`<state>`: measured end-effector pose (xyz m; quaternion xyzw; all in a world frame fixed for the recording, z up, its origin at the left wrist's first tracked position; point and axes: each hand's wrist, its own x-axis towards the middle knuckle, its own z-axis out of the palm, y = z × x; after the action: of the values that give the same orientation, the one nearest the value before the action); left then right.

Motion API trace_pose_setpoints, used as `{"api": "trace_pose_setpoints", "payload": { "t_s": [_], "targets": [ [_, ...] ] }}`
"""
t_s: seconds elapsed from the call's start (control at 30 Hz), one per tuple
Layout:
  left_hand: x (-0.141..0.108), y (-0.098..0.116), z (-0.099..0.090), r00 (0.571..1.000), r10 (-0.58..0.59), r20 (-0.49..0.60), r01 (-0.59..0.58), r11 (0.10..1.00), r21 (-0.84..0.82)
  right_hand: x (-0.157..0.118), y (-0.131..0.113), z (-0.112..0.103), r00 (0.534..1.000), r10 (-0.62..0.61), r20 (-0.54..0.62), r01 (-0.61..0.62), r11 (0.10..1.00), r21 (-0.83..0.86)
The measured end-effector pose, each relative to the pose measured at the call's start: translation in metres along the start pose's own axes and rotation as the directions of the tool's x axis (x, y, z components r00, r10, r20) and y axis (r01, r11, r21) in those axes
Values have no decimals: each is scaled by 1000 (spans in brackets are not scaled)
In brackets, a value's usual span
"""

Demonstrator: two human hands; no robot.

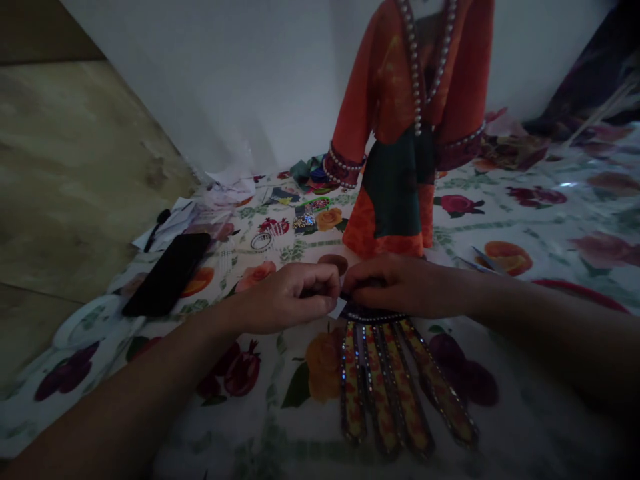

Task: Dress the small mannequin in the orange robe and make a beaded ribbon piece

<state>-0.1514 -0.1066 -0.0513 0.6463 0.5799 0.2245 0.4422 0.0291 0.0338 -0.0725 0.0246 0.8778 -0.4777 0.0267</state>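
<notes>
Beaded panel of red and yellow fabric strips (379, 390): it lies flat on a white floral cloth (550, 347), directly below the fingers, and its dark beaded top band (374, 315) is under the fingertips.
Left hand (287, 297): the fingers are closed together and seem to pinch a small white paper piece (337, 308) at the band.
Right hand (400, 285): the fingers are curled closed over the band, almost touching the left fingers; exactly what they grip is hidden.
Possible trouble: if the pinch becomes loose, the white paper piece could slip or the strips could shift out of line. The dim light could also hide a small mistake.
In the way: a small round brown disc (333, 264) lies just beyond the fingers, and an orange and dark green dress with pearl beading (400, 180) stands behind it. A careless forward move could knock them.
To the right: thin metal blades (487, 261) lie beyond the right hand and could scratch it if it moves sideways.
To the left: a black smartphone (167, 275) lies well apart from the fingers.
</notes>
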Motion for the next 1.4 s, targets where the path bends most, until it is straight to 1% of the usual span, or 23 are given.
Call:
{"api": "trace_pose_setpoints", "payload": {
  "t_s": [0.13,0.27,0.63,0.8,0.97,1.2,1.3,1.4],
  "targets": [
    [-1,0,-4,1000,22,10,-22,999,29,0,0,0,1000,1,-3,-1,1000,15],
    [-2,1,-6,1000,11,22,-12,1000,28,0,1,0,1000,-10,-3,10,1000,20],
    [4,-2,1,999,28,-18,-26,996,88,0,-2,-1,1000,-4,22,4,1000,16],
    [4,-4,1,999,9,-33,-5,993,117,0,-2,-1,1000,-3,23,3,1000,9],
    [4,-3,2,999,-4,-43,10,989,145,-1,-3,0,999,27,25,-27,1000,-5],
    [6,-5,3,999,4,-45,3,990,141,-2,-1,3,1000,27,-3,-28,1000,-8],
    [6,-4,3,998,6,-64,3,991,137,-1,1,5,999,32,-23,-31,999,11],
    [5,-4,1,996,-14,-91,22,996,90,-1,2,5,999,31,-21,-30,999,29]
  ]
}}
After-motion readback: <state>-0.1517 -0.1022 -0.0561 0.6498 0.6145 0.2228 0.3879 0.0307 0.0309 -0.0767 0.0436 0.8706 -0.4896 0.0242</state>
